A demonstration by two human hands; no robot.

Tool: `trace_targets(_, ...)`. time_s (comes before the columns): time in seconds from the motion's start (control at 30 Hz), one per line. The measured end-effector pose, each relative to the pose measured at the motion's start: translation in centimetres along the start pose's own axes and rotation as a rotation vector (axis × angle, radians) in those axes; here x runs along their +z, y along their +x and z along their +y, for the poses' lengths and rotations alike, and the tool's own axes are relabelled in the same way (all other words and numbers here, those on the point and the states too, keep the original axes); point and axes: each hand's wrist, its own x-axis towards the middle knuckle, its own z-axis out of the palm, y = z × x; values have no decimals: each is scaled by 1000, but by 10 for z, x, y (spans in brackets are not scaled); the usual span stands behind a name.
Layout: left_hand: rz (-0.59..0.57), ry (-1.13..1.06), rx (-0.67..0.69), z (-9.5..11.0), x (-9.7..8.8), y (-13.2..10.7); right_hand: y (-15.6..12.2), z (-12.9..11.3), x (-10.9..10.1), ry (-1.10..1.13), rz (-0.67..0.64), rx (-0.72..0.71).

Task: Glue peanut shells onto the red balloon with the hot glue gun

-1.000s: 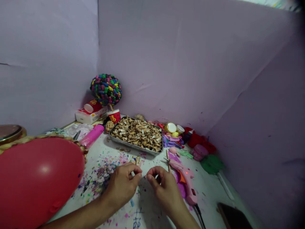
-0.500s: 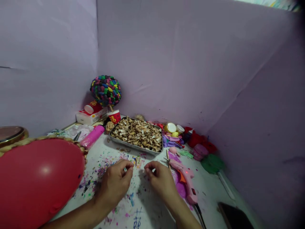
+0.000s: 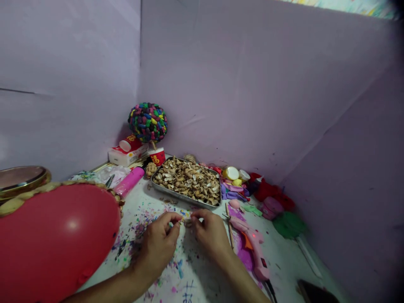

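Observation:
My left hand [image 3: 162, 240] is closed in a pinch over the paint-flecked white table [image 3: 172, 277]. Close to its right, my right hand [image 3: 211, 233] also pinches, thumb against fingers. Between the fingertips shows a small brownish piece [image 3: 188, 224], perhaps a bit of shell; which hand has it, I cannot tell. Just beyond both hands lies a metal tray [image 3: 181, 197] heaped with peanut shells [image 3: 189, 179]. To the left is a big red balloon [image 3: 59, 240], with shells [image 3: 69, 182] fixed along its upper edge. A pink glue gun [image 3: 252, 240], red light lit, lies right of my right hand.
A colourful ball on a stick [image 3: 148, 122] stands in a red cup [image 3: 157, 156] at the back. Left of the tray is a pink cylinder [image 3: 130, 181]. Balloons and tubs [image 3: 232, 173] crowd the right back. A dark phone-like object [image 3: 315, 292] lies front right.
My fingertips have drawn closer together, and a small brownish piece now shows between them. The whole view has shifted, so things appear slightly further right.

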Motion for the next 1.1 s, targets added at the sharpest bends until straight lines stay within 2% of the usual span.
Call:
trace_targets(0.13, 20, -94, -69, 4, 1, 1, -14, 7, -7, 64, 62, 101)
trace_targets(0.23, 53, -133, -98, 3, 1, 2, -13, 4, -7, 68, 74, 61)
trace_targets(0.37, 51, -133, -85, 3, -1, 2, -2, -3, 1, 81, 21, -37)
trace_targets(0.5, 29, -127, -75, 5, 0, 3, -2, -3, 5, 157, 38, 13)
trace_targets(0.57, -40, -152, -88, 6, 0, 2, -9, -1, 4, 238, 65, 81)
trace_targets(0.63, -169, -186, -106, 5, 2, -1, -21, -1, 3, 328, 76, 158)
trace_targets(0.73, -333, -205, -95, 4, 4, -7, -39, -6, 6, 670, 114, 315)
trace_targets(0.83, -358, -199, -55, 9, 6, -12, -51, -13, 13, 1025, 171, 462)
trace_targets(0.97, -365, -190, -112, 13, 5, -10, -53, -17, 16, 1121, 153, 521)
trace_targets(1.1, -429, -216, -207, 12, -1, -5, -49, -9, 5, 1015, 177, 455)
